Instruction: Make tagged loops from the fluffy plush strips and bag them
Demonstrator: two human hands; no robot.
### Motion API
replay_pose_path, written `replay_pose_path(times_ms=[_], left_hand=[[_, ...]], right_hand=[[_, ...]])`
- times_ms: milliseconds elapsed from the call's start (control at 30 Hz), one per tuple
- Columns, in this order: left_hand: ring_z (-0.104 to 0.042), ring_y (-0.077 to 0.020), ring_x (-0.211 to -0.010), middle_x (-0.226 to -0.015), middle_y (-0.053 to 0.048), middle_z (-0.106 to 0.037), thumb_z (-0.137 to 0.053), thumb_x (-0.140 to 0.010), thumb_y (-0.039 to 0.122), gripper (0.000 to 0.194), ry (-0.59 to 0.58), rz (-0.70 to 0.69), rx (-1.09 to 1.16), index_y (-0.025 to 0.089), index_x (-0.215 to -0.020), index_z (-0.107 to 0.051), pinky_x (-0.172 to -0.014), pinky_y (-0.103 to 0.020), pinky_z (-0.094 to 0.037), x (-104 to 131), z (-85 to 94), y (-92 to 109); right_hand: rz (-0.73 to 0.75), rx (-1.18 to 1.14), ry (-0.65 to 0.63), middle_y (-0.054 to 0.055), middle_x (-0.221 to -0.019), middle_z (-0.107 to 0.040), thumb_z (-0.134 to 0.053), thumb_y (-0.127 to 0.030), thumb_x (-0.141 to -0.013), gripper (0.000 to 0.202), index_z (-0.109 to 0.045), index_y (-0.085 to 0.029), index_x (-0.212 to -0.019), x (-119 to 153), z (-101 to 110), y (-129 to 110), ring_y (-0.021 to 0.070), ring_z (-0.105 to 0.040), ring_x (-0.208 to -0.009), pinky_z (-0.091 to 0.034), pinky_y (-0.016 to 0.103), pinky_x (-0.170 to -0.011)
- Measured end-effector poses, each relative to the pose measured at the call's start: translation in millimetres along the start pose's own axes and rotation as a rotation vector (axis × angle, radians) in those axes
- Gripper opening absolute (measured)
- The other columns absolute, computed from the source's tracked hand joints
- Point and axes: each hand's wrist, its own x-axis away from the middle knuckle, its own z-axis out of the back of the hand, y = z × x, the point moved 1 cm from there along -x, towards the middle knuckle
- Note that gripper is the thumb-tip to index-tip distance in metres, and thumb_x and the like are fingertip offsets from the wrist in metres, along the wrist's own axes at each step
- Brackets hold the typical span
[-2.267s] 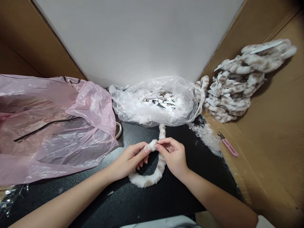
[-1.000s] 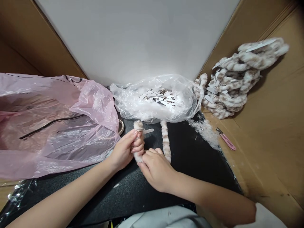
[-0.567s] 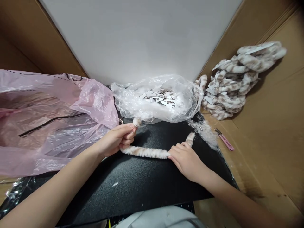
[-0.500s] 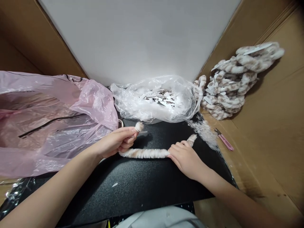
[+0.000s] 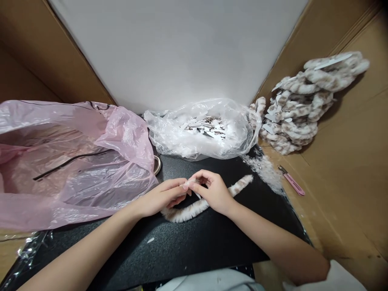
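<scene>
A fluffy white-and-brown plush strip [image 5: 186, 213] curves over the black table, its far end pointing up and right. My left hand [image 5: 165, 196] grips its near end, fingers closed around it. Fingertips of my right hand [image 5: 214, 190] pinch the same end, touching the left fingertips. A thin white piece shows just below the right fingers; what it is I cannot make out. The tip of the plush strip is mostly covered by the fingers.
A pink plastic bag [image 5: 127, 137] lies at left with a black cord [image 5: 72, 163] on it. A clear bag [image 5: 169, 139] holds many white pieces. Several plush strips [image 5: 315, 97] are piled at right, near a pink cutter [image 5: 292, 182]. Cardboard walls [image 5: 348, 169] stand at the sides.
My right hand has let go of the strip's middle and moved left and up to meet my left hand at its end. The strip now bends in a curve rather than lying straight.
</scene>
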Motion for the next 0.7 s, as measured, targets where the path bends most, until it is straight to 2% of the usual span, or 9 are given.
replay_pose_path(times_ms=[100,200,433,533,600,700], left_hand=[[-0.04,-0.0081,-0.047,-0.058,0.004,-0.046,-0.053,-0.087,0.053,0.04,0.075,0.012,-0.004,0.016,-0.072,-0.054,-0.043,-0.019,-0.032,-3,-1.8,-4],[-0.044,-0.0077,-0.044,-0.056,0.003,-0.05,-0.056,-0.084,0.053,0.041,0.14,0.044,0.039,0.015,-0.069,-0.053,-0.042,-0.018,-0.035,-6,-3.0,-7],[-0.05,-0.0095,-0.044,-0.057,0.001,-0.055,-0.06,-0.081,0.053,0.041,0.224,0.106,0.039,0.014,-0.067,-0.054,-0.042,-0.02,-0.038,-7,-4.7,-6],[-0.056,-0.0127,-0.055,-0.07,0.0,-0.06,-0.064,-0.08,0.047,0.033,0.286,0.003,0.081,0.016,-0.089,-0.057,-0.053,-0.025,-0.045,-6,-5.7,-3],[-0.06,-0.0164,-0.069,-0.081,-0.002,-0.062,-0.065,-0.08,0.04,0.031,0.398,-0.139,0.003,0.018,-0.1,-0.056,-0.066,-0.029,-0.048,-3,-2.7,2],[-0.057,-0.0219,-0.083,-0.087,-0.005,-0.061,-0.065,-0.077,0.031,0.017,0.594,-0.285,-0.473,0.019,-0.089,-0.06,-0.078,-0.033,-0.044,4,8.4,12]], right_hand=[[-0.05,-0.133,0.01,0.001,-0.074,-0.067,-0.07,-0.025,-0.073,0.012,-0.066,-0.017,-0.08,0,1,6,0.0137,-0.062,-0.069,-0.051,0.027,-0.067],[-0.033,-0.163,0.046,0.002,-0.077,-0.067,-0.071,-0.025,-0.072,0.012,-0.066,-0.017,-0.081,2,6,8,0.0142,-0.062,-0.071,-0.051,0.028,-0.07],[0.163,0.131,0.199,0.002,-0.078,-0.063,-0.064,-0.015,-0.077,0.005,-0.065,-0.018,-0.08,9,11,2,0.014,-0.058,-0.072,-0.048,0.027,-0.067],[0.245,0.273,0.274,-0.001,-0.071,-0.058,-0.059,-0.009,-0.074,0.01,-0.062,-0.019,-0.076,12,10,0,0.0126,-0.054,-0.065,-0.045,0.026,-0.063],[0.274,0.348,0.293,-0.002,-0.067,-0.054,-0.056,-0.008,-0.073,0.012,-0.059,-0.019,-0.072,13,10,0,0.0119,-0.05,-0.061,-0.042,0.025,-0.06],[0.24,0.447,0.249,-0.002,-0.066,-0.053,-0.054,-0.009,-0.073,0.012,-0.056,-0.02,-0.069,11,11,1,0.012,-0.047,-0.06,-0.039,0.025,-0.058]])
